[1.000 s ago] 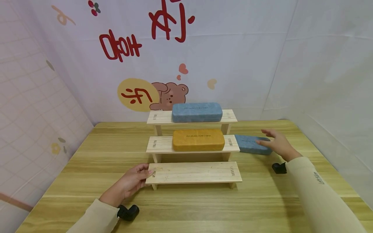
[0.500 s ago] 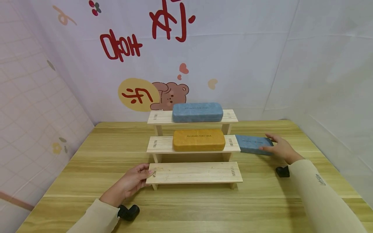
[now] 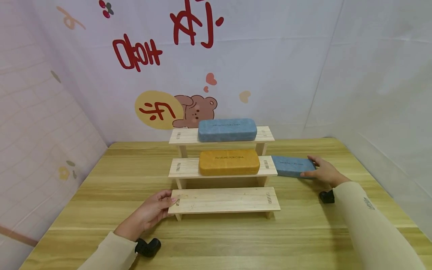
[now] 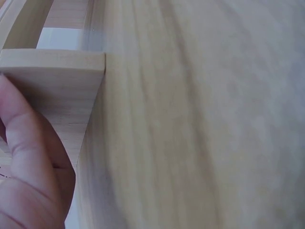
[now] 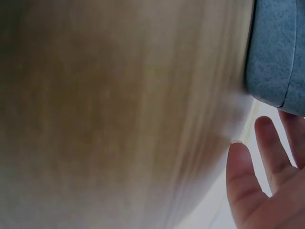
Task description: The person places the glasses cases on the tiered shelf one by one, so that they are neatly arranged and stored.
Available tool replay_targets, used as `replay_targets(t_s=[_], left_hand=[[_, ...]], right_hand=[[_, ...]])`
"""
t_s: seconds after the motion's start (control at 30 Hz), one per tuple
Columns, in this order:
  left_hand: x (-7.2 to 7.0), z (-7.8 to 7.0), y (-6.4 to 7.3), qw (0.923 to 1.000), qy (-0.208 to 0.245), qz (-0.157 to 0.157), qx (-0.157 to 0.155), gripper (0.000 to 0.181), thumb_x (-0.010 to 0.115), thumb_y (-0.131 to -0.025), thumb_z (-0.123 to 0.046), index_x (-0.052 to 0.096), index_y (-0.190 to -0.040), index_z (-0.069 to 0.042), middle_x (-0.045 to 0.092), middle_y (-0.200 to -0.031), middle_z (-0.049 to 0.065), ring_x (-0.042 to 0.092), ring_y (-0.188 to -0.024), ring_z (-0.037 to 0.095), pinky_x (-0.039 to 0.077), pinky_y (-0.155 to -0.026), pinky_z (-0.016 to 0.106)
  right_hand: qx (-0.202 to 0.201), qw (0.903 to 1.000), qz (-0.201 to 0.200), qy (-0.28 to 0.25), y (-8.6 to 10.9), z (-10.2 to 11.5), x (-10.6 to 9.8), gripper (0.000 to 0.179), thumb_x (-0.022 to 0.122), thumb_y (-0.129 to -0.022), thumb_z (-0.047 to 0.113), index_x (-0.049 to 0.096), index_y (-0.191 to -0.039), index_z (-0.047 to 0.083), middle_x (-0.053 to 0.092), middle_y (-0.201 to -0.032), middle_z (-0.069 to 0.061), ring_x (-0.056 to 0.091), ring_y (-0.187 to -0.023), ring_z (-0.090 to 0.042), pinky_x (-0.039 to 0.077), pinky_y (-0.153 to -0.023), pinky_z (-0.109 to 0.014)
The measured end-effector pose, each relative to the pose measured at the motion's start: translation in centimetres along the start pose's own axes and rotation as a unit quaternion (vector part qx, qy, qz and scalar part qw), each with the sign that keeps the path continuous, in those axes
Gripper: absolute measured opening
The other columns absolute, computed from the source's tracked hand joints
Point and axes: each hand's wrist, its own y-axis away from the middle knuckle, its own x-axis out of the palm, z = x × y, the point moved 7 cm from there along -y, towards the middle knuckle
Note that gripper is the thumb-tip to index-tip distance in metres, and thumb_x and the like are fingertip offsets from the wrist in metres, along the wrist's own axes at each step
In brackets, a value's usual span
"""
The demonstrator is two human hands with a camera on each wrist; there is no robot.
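A blue glasses case (image 3: 293, 167) lies on the table to the right of a three-step wooden stand (image 3: 224, 200). My right hand (image 3: 326, 174) is at its right end, the thumb in front and a finger behind, pinching it. In the right wrist view other fingers (image 5: 240, 167) spread below the case's end. With my left hand (image 3: 153, 212) I grip the left end of the stand's lowest step, thumb on top. In the left wrist view, a finger (image 4: 28, 138) lies along the step's underside.
On the middle step sits a yellow glasses case (image 3: 229, 162); another blue case (image 3: 227, 130) rests on the top step. Behind the wooden table (image 3: 216, 243) hangs a printed white cloth (image 3: 270, 67). Both wrists carry small black devices (image 3: 148, 247).
My right hand has moved from hovering over the right end of the blue glasses case to closing round that end. The left hand keeps its hold on the stand.
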Motion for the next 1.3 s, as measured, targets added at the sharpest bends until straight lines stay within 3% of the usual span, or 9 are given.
replay_targets(t_s=[0.43,0.97,1.3], left_hand=[[0.1,0.0,0.0,1.0000,0.006,-0.005,0.000,0.053,0.052,-0.100,-0.010,0.025,-0.138,0.015,0.058,-0.107,0.004,0.063,-0.092,0.010,0.054,-0.079,0.026],[0.1,0.0,0.1,1.0000,0.005,-0.005,0.000,0.055,0.052,-0.100,-0.011,0.022,-0.139,0.014,0.056,-0.110,0.005,0.062,-0.093,0.010,0.054,-0.080,0.027],[-0.1,0.1,0.0,0.9998,0.013,-0.017,0.001,0.051,0.052,-0.100,-0.008,0.025,-0.136,0.014,0.055,-0.109,0.005,0.061,-0.093,0.010,0.054,-0.080,0.027]], right_hand=[[0.026,0.9994,0.018,-0.010,-0.2,-0.5,0.2,0.102,0.075,-0.085,0.032,0.008,-0.150,-0.011,0.009,-0.146,-0.044,0.017,-0.132,-0.059,0.025,-0.103,-0.066],[0.019,0.9990,-0.016,-0.038,0.5,0.2,-0.1,0.100,0.077,-0.082,0.032,0.016,-0.149,-0.010,0.013,-0.148,-0.042,0.017,-0.134,-0.057,0.027,-0.103,-0.066],[0.029,0.9976,-0.036,-0.051,1.4,0.6,-0.6,0.102,0.074,-0.084,0.037,0.011,-0.151,-0.006,0.012,-0.149,-0.040,0.019,-0.134,-0.056,0.029,-0.102,-0.066]])
